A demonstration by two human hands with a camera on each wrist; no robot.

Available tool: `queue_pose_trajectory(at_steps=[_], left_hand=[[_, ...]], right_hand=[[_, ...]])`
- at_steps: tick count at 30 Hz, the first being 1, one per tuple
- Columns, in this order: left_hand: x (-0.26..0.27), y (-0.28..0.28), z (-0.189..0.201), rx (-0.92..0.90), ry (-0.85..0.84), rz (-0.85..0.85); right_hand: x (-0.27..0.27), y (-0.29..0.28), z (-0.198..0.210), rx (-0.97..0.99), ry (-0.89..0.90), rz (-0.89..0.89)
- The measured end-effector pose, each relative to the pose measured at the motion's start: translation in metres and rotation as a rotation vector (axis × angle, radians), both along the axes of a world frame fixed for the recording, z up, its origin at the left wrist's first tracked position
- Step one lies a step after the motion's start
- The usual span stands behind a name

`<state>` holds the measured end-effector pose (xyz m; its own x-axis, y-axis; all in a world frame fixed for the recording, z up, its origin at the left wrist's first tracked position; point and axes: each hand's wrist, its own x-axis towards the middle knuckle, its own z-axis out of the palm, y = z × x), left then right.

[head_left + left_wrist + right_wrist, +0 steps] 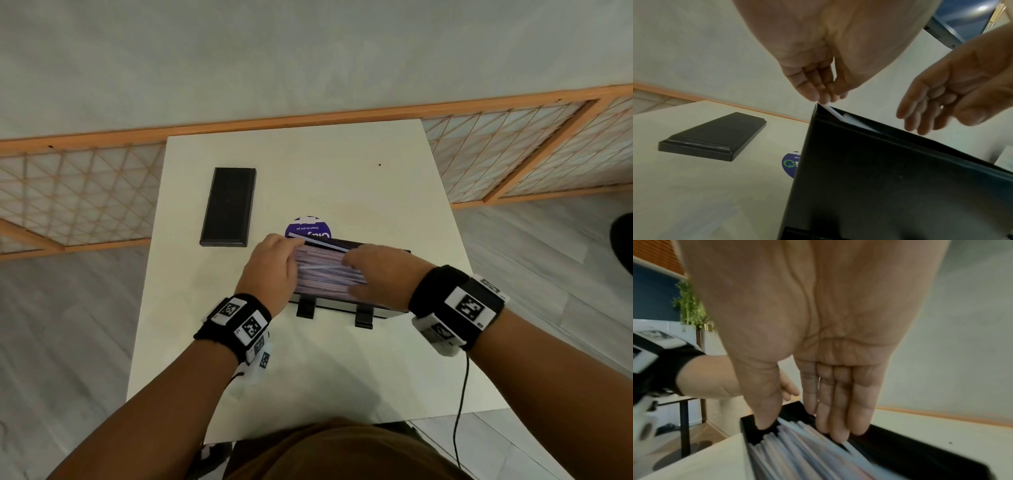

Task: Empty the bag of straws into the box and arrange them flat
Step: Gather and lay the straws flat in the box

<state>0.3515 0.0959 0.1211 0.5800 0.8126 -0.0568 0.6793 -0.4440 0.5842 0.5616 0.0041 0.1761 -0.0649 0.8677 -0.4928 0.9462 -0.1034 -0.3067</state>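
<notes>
A black box (387, 310) stands on the white table, filled with pale paper-wrapped straws (329, 274) lying lengthwise. My left hand (297, 244) is at the box's far left corner, where its fingertips (818, 95) pinch the end of one white straw (833, 112) slanting over the rim. My right hand (349, 274) is over the box's right end. Its fingers (838, 426) are straight and point down onto the straws (797, 452), the thumb (766, 417) against the near wall. The box wall (879, 178) fills the left wrist view.
The box's black lid (228, 207) lies flat at the table's far left. A round purple sticker (308, 226) shows just behind the box. A wooden lattice screen (78, 195) runs behind the table. A black cable (460, 404) hangs from my right wrist.
</notes>
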Motion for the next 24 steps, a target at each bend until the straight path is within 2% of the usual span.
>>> queue_pose_trajectory(at_steps=[3,8,15,20,24], left_hand=[[0.002,-0.002,0.003,-0.046,0.001,0.082],[0.012,-0.009,0.008,-0.077,0.204,0.013],[0.014,-0.012,0.005,-0.067,0.257,-0.006],[0.012,-0.013,0.004,-0.044,0.261,-0.033],[0.011,-0.015,0.005,0.046,0.321,-0.073]], right_hand=[[-0.008,-0.008,-0.009,-0.062,0.007,0.038],[-0.018,0.0,-0.027,-0.195,0.03,-0.022],[-0.024,0.03,-0.031,-0.311,0.004,-0.037],[-0.026,0.035,-0.038,-0.309,0.096,-0.04],[-0.028,0.041,-0.047,-0.299,0.107,-0.059]])
